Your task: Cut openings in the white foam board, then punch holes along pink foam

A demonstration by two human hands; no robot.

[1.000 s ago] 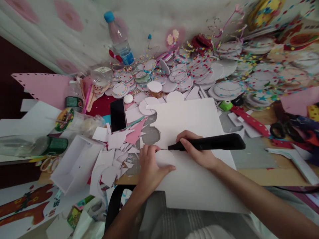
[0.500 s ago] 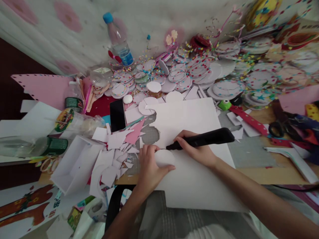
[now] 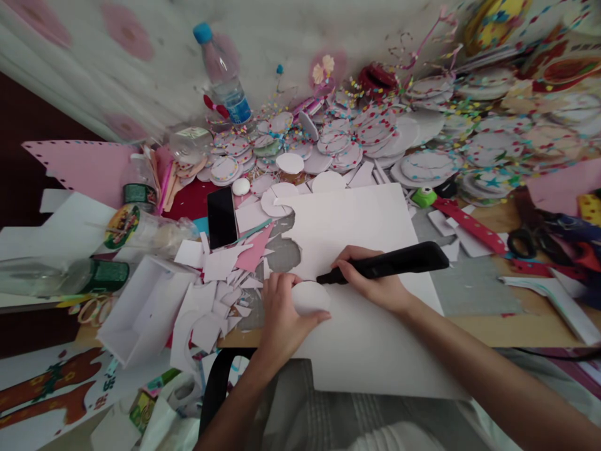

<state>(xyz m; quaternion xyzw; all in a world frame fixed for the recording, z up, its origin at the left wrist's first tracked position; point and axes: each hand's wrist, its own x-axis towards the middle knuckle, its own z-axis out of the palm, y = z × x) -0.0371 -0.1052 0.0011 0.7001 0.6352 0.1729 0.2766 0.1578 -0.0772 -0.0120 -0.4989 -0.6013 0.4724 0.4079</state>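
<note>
A large white board (image 3: 370,351) lies partly over the table's front edge, with rounded pieces cut out of its left side. On it rests a white disc (image 3: 310,298), which my left hand (image 3: 284,313) grips between thumb and fingers and presses flat. My right hand (image 3: 370,282) is closed around a long black tool (image 3: 399,260) with a thick handle, held like a pen. Its narrow tip touches the board at the disc's upper edge. Whether the tip is a blade or a nib is too small to tell.
Paper scraps (image 3: 220,263), a phone (image 3: 222,218) and an open white box (image 3: 145,313) lie to the left. Decorated round discs (image 3: 333,144) pile up along the back beside a blue-capped bottle (image 3: 230,88). Scissors (image 3: 522,243) and a red dotted strip (image 3: 474,228) are at the right.
My right hand and the black tool have shifted slightly to the right along the disc's upper edge. My left hand and the disc stay in place.
</note>
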